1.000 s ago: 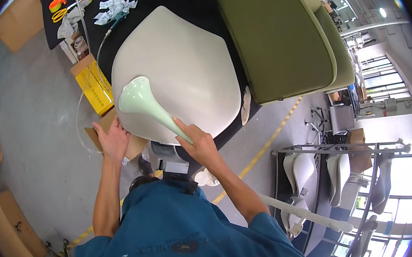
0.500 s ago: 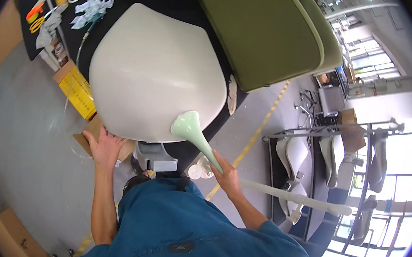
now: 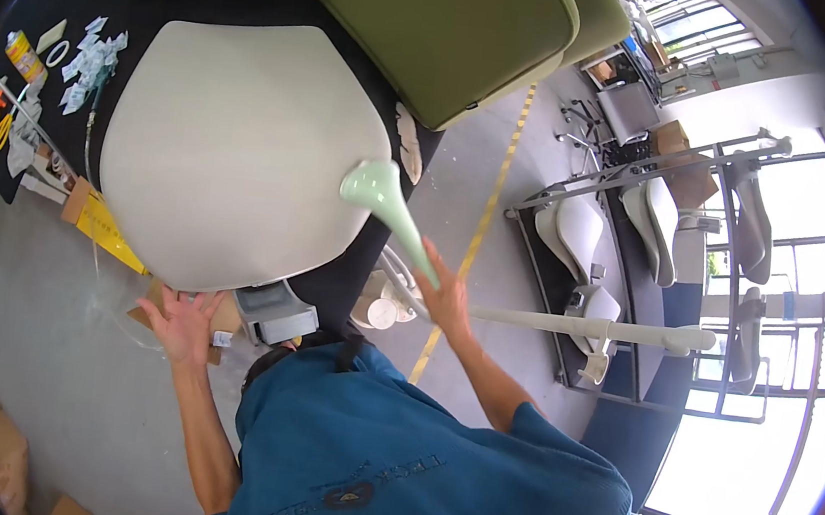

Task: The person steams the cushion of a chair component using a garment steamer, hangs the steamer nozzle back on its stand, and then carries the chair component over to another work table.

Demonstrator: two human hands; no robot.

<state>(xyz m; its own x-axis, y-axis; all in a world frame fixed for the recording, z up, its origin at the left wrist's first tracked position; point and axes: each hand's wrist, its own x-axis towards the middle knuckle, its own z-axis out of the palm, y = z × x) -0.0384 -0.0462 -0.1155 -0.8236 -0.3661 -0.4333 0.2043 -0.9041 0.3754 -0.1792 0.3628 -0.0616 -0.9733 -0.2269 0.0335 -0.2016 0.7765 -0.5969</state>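
Observation:
A pale grey upholstered chair seat [image 3: 242, 159] lies on a black-covered table. My right hand [image 3: 444, 289] is wrapped around the handle of a light-green garment steamer [image 3: 379, 194]. The steamer's wide, glossy head overlaps the seat's right edge; whether it presses on the cover I cannot tell. At the seat's near edge is my left hand [image 3: 184, 326], palm showing and fingers spread, its fingertips at or just under the rim. A grey plastic part [image 3: 276, 314] sticks out below the seat, to the right of my left hand.
Green upholstered cushions [image 3: 436, 29] lie beyond the seat. Spray can [image 3: 23, 56], scissors [image 3: 1, 131] and crumpled papers [image 3: 92, 68] are at the left. A white pole [image 3: 576, 326] extends right of my right hand, before a rack [image 3: 629, 300] holding chair shells. A yellow box [image 3: 111, 234] stands below the table.
The steamer head has moved up along the seat's right side, away from the near corner. My left hand stays at the near edge with fingers spread. The whole view has turned and shifted.

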